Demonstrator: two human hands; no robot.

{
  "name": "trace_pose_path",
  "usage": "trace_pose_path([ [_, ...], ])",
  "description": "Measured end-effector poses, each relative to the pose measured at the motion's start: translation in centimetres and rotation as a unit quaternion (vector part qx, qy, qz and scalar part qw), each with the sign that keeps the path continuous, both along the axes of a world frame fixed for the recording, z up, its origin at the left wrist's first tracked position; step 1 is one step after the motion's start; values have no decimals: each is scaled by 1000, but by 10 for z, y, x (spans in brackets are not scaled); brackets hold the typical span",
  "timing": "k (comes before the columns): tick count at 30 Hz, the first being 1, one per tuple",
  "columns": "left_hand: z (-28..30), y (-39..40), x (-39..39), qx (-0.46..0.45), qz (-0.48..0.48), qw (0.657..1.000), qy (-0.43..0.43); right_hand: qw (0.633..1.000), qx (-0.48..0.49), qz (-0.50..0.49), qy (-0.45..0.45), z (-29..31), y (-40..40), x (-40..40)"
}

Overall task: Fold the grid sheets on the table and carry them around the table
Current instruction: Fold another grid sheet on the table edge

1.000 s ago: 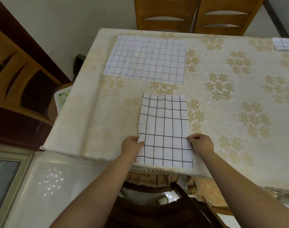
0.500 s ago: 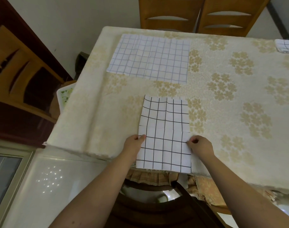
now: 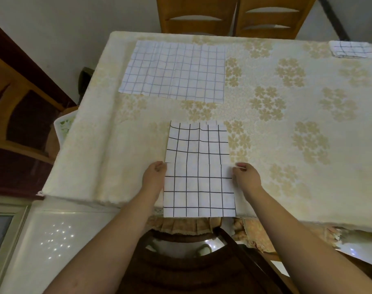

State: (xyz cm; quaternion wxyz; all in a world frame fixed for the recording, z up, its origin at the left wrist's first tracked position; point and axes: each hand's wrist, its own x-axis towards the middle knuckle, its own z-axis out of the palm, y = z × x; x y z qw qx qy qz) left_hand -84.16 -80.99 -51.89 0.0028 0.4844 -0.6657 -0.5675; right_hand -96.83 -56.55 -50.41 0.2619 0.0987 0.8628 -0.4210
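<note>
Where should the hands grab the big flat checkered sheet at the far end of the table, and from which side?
Probably by the two near corners of the big flat sheet, coming in from the near edge. It lies spread flat and unfolded on the table, and that edge faces the person, so pinching both corners would let it lift without bunching. The hands, left and right, are now at the narrower sheet.

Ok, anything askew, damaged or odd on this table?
One thing: the bold black-grid white sheet held by the left hand and right hand overhangs the near edge of the cream floral tablecloth. The larger thin-lined grid sheet lies flat.
</note>
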Motion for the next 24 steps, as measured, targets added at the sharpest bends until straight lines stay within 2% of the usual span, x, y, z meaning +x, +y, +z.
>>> trace_pose_path([
  [4, 0, -7, -13, 54, 39, 997, 23, 998, -11, -24, -57, 4, -9, -9],
  [7, 0, -9, -12, 53, 20, 998, 27, 998, 20, -8, -59, 6, -17, -12],
  [11, 0, -13, -11, 76, 10, 997, 21, 995, 41, -38, -84, 7, -26, -15],
  [13, 0, -14, -10, 115, 20, 993, 18, 987, 10, -77, -143, 10, -28, -13],
  [16, 3, -16, -8, 123, 17, 992, 24, 975, -56, -95, -194, 9, -25, -11],
  [20, 10, -19, -4, 103, 1, 994, 33, 969, -91, -100, -206, 18, -26, -9],
  [24, 22, -22, -3, 90, -8, 995, 44, 976, -102, -80, -177, 29, -26, -9],
])
